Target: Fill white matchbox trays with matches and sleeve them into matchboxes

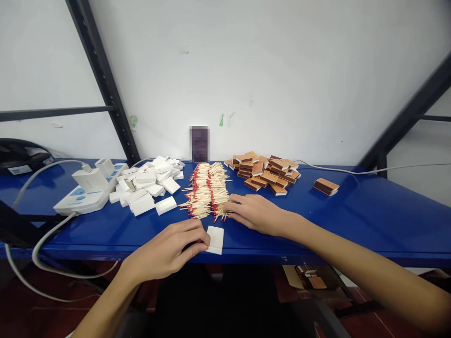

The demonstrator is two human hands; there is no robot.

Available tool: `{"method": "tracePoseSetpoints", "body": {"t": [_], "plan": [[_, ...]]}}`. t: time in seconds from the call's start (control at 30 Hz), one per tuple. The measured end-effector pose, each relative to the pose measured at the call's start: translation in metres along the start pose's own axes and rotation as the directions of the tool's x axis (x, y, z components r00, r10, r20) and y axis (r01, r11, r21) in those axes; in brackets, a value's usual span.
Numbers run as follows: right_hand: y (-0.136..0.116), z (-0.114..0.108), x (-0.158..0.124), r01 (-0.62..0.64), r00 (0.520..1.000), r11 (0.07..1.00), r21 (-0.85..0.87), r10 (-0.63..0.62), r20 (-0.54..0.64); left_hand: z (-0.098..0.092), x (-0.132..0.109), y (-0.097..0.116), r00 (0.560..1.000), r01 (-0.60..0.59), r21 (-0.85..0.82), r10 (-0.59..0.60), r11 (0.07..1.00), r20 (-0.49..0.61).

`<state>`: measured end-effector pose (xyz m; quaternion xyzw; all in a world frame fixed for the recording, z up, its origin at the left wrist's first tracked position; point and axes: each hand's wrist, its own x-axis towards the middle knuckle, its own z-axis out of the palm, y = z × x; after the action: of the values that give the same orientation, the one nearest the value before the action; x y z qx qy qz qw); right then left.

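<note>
My left hand [172, 249] pinches a white matchbox tray [215, 239] at its left edge, near the front edge of the blue table [369, 220]. My right hand [252, 213] rests on the table with its fingers curled at the right lower edge of a heap of red-tipped matches [206, 190]; I cannot make out whether any matches are between its fingers. A pile of white inner trays [151, 185] lies to the left of the matches. A pile of brown outer sleeves [269, 171] lies to the right.
A white power strip [86, 195] with plugged adapters and grey cables sits at the left. One brown box [326, 186] lies apart at the right. A dark blurred object [199, 144] stands against the white wall. Black shelf struts rise on both sides.
</note>
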<state>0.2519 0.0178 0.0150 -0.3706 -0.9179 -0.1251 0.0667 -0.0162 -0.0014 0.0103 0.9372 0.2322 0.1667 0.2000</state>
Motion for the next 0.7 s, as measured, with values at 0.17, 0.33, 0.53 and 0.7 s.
{"method": "tracePoseSetpoints", "body": {"t": [0.17, 0.33, 0.53, 0.7], "plan": [[-0.002, 0.001, 0.007, -0.015, 0.999, 0.998, -0.066, 0.017, 0.035, -0.002, -0.001, -0.006, 0.999, -0.038, 0.004, 0.038, 0.999, 0.004], [-0.002, 0.006, 0.007, -0.017, 1.0, 0.991, -0.132, 0.017, 0.0, 0.001, -0.001, -0.005, 0.999, -0.043, 0.073, 0.044, 0.996, -0.004], [-0.003, 0.002, 0.0, -0.055, 0.998, 0.997, -0.06, 0.053, -0.041, 0.002, 0.0, -0.004, 0.996, -0.081, 0.108, 0.084, 0.991, -0.024], [0.004, -0.005, -0.005, -0.094, 0.994, 0.995, -0.037, 0.091, -0.066, 0.003, 0.001, -0.005, 0.996, -0.079, 0.137, 0.084, 0.987, -0.028]]}}
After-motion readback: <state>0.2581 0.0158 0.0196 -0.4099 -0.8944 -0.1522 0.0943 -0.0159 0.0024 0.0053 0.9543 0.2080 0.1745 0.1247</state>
